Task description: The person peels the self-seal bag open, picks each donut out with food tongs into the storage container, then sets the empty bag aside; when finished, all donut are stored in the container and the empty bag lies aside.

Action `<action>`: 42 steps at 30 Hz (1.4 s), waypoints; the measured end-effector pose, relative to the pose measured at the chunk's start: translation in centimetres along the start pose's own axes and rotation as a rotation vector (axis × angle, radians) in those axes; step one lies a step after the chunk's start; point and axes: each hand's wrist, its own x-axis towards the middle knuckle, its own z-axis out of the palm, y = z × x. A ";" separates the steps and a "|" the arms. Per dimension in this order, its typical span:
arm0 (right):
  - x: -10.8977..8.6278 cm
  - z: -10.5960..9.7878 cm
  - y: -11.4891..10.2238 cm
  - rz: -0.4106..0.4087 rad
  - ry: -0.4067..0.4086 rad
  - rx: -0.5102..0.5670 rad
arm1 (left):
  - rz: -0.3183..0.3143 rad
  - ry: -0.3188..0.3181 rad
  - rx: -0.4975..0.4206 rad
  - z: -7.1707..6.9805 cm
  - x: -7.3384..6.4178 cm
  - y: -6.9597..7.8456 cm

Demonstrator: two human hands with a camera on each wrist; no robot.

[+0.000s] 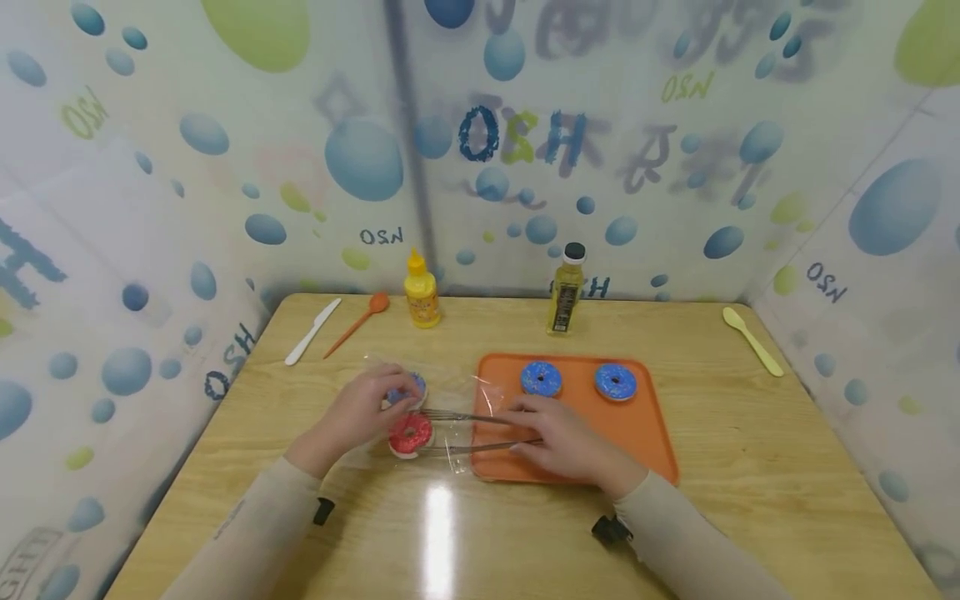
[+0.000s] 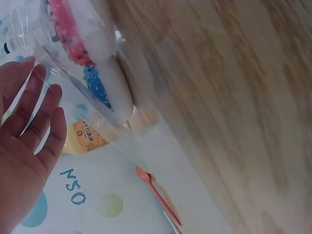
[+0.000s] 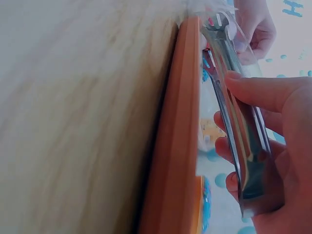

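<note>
My left hand (image 1: 367, 407) pinches the upper edge of a clear plastic bag (image 2: 53, 70) near its opening. Inside the bag lie a red-iced toy donut (image 1: 410, 434) and, behind it, a blue-iced donut (image 2: 97, 87) partly covered by my fingers in the head view. My right hand (image 1: 558, 437) holds metal tongs (image 3: 239, 112), thumb on one arm and fingers on the other. The tongs' arms stand apart and reach into the bag, their tips beside the red donut; whether they touch it cannot be told.
An orange tray (image 1: 637, 446) under my right hand bears two blue donuts (image 1: 541, 379). Behind stand a yellow squeeze bottle (image 1: 423, 300) and an oil bottle (image 1: 565, 296). A white knife (image 1: 312, 333) and orange spoon (image 1: 358, 323) lie left, a yellow spoon (image 1: 752, 342) right.
</note>
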 end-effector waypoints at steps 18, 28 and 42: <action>-6.2 -2.6 1.5 0.102 0.101 0.025 | -0.018 0.005 0.028 -0.2 -0.1 0.2; -9.2 -5.0 2.6 0.143 0.163 -0.078 | -0.028 -0.005 0.026 -0.3 -0.1 0.2; -13.3 -6.7 4.2 0.172 0.202 -0.123 | -0.020 0.006 0.024 -0.2 -0.1 -0.1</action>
